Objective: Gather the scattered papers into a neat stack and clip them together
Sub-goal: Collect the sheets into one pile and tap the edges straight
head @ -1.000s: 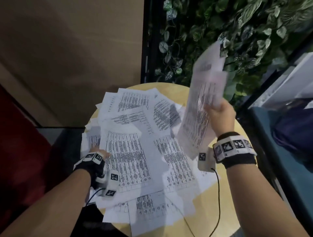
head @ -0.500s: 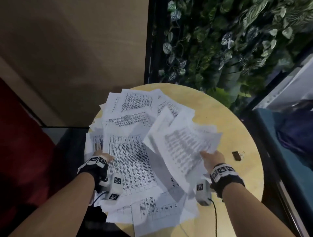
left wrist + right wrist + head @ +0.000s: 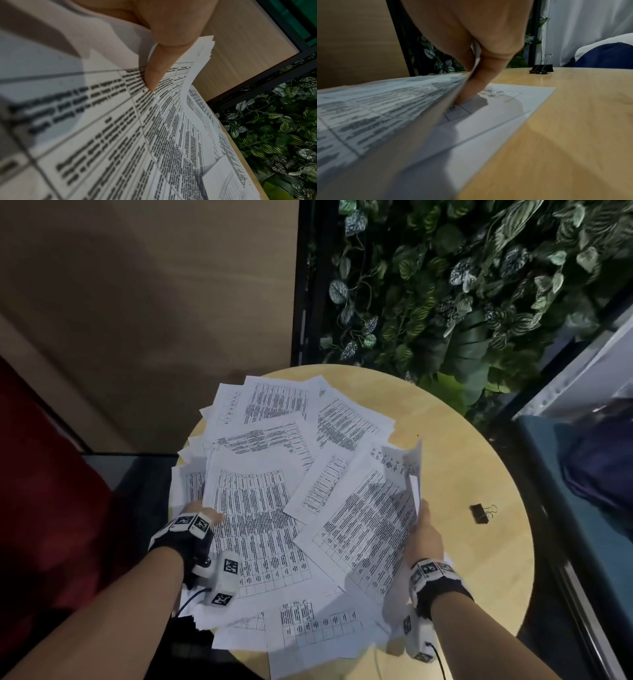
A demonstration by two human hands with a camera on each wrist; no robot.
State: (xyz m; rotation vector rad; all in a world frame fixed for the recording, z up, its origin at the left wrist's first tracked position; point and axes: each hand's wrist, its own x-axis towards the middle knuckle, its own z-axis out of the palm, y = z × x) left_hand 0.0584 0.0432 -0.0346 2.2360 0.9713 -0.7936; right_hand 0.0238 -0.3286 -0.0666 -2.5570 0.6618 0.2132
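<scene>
Several printed sheets (image 3: pixel 260 508) lie fanned and overlapping across the left half of a round wooden table (image 3: pixel 462 460). My left hand (image 3: pixel 205 517) grips the pile's left edge, its thumb (image 3: pixel 157 70) pressed on the top sheet over a bunch of page edges (image 3: pixel 205 47). My right hand (image 3: pixel 423 515) pinches a few sheets (image 3: pixel 363 529) at their right edge and holds them low and slanted over the pile; its fingers (image 3: pixel 476 83) touch a sheet lying flat. A black binder clip (image 3: pixel 482 513) (image 3: pixel 541 69) lies on bare wood to the right of that hand.
Some sheets overhang the table's left and near edges (image 3: pixel 308 655). A leafy plant wall (image 3: pixel 479 285) stands behind the table. A teal seat with a dark blue bag (image 3: pixel 599 470) is close on the right, and something red (image 3: pixel 41 474) on the left.
My right hand has come down from head height with its sheets to just above the pile. The binder clip is now uncovered. The left hand stayed at the left edge.
</scene>
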